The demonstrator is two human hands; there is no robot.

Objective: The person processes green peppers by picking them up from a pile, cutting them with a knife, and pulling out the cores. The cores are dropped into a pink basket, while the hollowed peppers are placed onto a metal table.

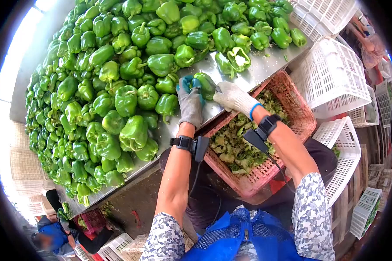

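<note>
A green bell pepper (205,85) lies between my two gloved hands at the edge of the metal table (260,69). My left hand (190,98), in a grey and teal glove, has its fingers closed on the pepper's left side. My right hand (233,96), in a whitish glove, is closed with its fingertips at the pepper's right side; whatever its fingers hold is hidden. Just beyond, an opened pepper (239,59) shows its pale seeds. A large heap of whole green peppers (126,100) covers the table to the left.
Below my hands a red plastic crate (301,111) holds green trimmings (235,143). White crates (335,78) stand at the right, with another (347,152) lower down. Another person (52,235) is at the lower left, beside more crates.
</note>
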